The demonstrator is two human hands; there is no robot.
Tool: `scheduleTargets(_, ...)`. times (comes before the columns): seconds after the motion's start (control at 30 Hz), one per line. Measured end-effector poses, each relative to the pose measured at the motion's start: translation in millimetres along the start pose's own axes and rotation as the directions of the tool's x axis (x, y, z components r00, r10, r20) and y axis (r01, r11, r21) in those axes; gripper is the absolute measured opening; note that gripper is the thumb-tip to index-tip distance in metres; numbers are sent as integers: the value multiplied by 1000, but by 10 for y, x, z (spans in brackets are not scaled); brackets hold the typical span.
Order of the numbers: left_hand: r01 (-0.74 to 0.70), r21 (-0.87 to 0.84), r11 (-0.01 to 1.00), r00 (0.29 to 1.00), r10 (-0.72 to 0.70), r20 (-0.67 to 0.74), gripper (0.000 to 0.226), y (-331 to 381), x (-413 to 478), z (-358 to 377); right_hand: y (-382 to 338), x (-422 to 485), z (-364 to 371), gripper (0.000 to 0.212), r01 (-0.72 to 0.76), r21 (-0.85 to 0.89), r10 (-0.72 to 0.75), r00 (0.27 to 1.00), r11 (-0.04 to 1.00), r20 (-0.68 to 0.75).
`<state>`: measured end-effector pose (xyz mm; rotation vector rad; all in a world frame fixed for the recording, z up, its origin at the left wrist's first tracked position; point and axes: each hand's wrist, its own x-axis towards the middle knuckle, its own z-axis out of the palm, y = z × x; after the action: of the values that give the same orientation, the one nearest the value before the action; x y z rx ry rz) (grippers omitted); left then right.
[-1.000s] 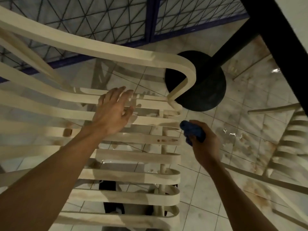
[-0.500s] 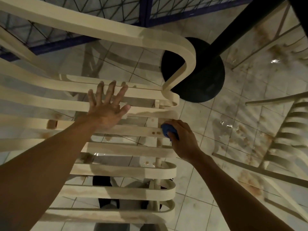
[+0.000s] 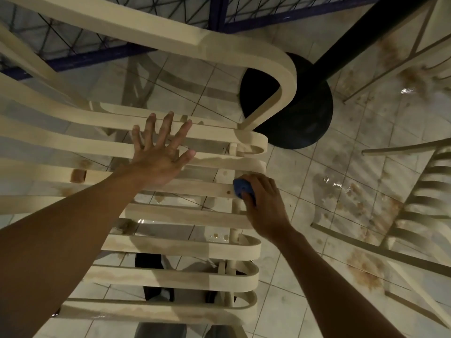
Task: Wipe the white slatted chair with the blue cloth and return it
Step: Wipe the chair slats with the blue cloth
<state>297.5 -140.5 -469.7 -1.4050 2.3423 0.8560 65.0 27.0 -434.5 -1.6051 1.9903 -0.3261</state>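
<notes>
The white slatted chair [image 3: 185, 247] fills the left and middle of the view, seen from above, its seat slats stained with brownish marks. My left hand [image 3: 158, 157] lies flat on the upper slats with fingers spread. My right hand [image 3: 266, 208] grips the bunched blue cloth [image 3: 241, 187] and presses it on a slat near the seat's right edge. Only a small part of the cloth shows past my fingers.
A black round base [image 3: 300, 118] with a black pole [image 3: 361, 32] stands just beyond the chair's curved armrest [image 3: 288, 76]. A second white slatted chair [image 3: 419, 198] stands at the right. The tiled floor [image 3: 346, 172] is wet and stained. A blue-framed mesh fence [image 3: 219, 13] runs along the back.
My right hand has brought the cloth from beside the seat onto a slat at its right edge. My left hand has spread flat on the upper slats.
</notes>
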Motion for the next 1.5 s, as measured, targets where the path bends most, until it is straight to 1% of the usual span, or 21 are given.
scheduleTargets(0.1,-5,-5,1000,1000,5,-20,66,-25,24,30,119,-36,-60,27,-53,67,52,999,996,14)
scheduleTargets(0.17,-16,-7,1000,999,15,-30,66,-38,27,51,75,-33,-25,27,-76,52,77,997,996,-3)
scheduleTargets(0.23,-18,-1,1000,999,18,-32,67,-43,33,47,-53,-19,41,27,-107,13,107,994,994,-37)
scheduleTargets(0.33,-11,6,1000,1000,11,-26,67,-33,32,34,-261,-7,175,29,-138,-99,126,985,985,-119)
scheduleTargets(0.43,-12,2,1000,1000,12,-28,66,-32,26,38,-425,34,263,32,-181,-209,159,980,961,-120)
scheduleTargets(0.5,-7,4,1000,1000,7,-29,66,-22,21,34,-520,71,308,31,-162,-255,139,984,953,-108)
scheduleTargets(0.6,3,4,1000,1000,-3,-16,66,-2,14,26,-585,66,346,31,-105,-261,76,990,959,-118)
scheduleTargets(0.67,17,15,1000,1000,-17,-2,66,-3,7,13,-514,32,316,30,-39,-200,15,992,979,-123)
scheduleTargets(0.73,20,19,1000,1000,-20,5,66,0,14,0,-373,3,231,34,1,-55,-7,995,999,-101)
scheduleTargets(0.8,15,15,1000,1000,-15,4,66,2,15,-9,-230,-14,152,37,9,66,-2,995,998,-95)
scheduleTargets(0.9,7,6,1000,1000,-7,13,66,6,4,-14,-82,-38,80,36,-38,200,56,995,979,-85)
scheduleTargets(1.07,-10,-30,1000,1000,11,23,66,3,-2,-39,91,13,8,35,-107,339,123,992,935,-28)
scheduleTargets(1.17,-22,-35,999,999,23,30,67,-3,-7,-42,85,18,-24,46,-126,431,154,988,893,-30)
scheduleTargets(1.2,-26,-35,999,999,27,32,67,-8,-8,-42,88,15,-21,44,-137,467,170,985,874,-30)
scheduleTargets(1.27,-25,-28,999,999,26,32,67,-15,-5,-32,105,24,14,32,-164,504,202,979,848,-21)
scheduleTargets(1.33,-16,-19,1000,1000,17,26,67,-22,5,-23,85,43,55,23,-170,435,198,980,884,-20)
scheduleTargets(1.43,-23,-10,1000,1000,23,19,67,-32,11,-16,-34,69,99,21,-141,263,157,987,955,-41)
scheduleTargets(1.5,-31,-12,999,999,31,15,67,-45,17,-5,-127,80,110,17,-101,112,109,992,989,-65)
